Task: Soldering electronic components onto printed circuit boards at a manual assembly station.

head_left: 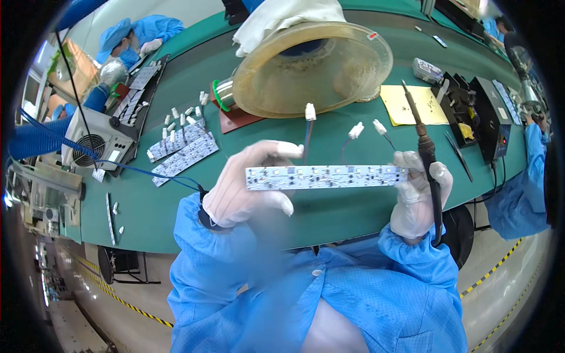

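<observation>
A long white LED circuit board (326,177) is held level above the green mat. Wires run up behind it to three white connectors (310,112). My right hand (418,200), in a white glove, pinches the board's right end and also grips a soldering iron (426,147), tip pointing up and away. At the board's left end is my gloved left hand (235,182), with its index finger above the board and its thumb below, spread apart. The board hides part of that palm, so I cannot tell whether it touches there.
A large fume hood (312,70) stands ahead, a solder spool (223,94) beside it. More LED boards (187,157) lie left, near a grey fan unit (97,141). To the right are a yellow sponge sheet (414,106), tweezers (459,156) and a black soldering station (491,120). Co-workers sit at both sides.
</observation>
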Available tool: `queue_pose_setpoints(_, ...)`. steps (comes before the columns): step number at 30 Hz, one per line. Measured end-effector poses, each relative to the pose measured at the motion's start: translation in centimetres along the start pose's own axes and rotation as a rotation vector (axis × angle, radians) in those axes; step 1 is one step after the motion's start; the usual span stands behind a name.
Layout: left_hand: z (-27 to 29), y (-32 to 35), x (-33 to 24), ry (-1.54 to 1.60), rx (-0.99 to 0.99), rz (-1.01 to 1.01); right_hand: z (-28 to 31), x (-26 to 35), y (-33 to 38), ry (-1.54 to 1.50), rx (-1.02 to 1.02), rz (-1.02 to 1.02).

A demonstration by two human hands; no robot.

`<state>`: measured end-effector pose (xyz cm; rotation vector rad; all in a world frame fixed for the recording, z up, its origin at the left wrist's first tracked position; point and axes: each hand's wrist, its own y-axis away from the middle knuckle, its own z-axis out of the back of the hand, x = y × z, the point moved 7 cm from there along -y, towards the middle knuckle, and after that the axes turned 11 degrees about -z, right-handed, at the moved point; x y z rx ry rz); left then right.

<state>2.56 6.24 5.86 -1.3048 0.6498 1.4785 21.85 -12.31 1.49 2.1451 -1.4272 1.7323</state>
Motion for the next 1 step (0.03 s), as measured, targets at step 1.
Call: queue_pose_setpoints(1, 0.25, 0.3, -0.1, -0.01, -0.011, 0.005, 0.15, -0.26, 0.08, -0.01, -0.007, -0.01)
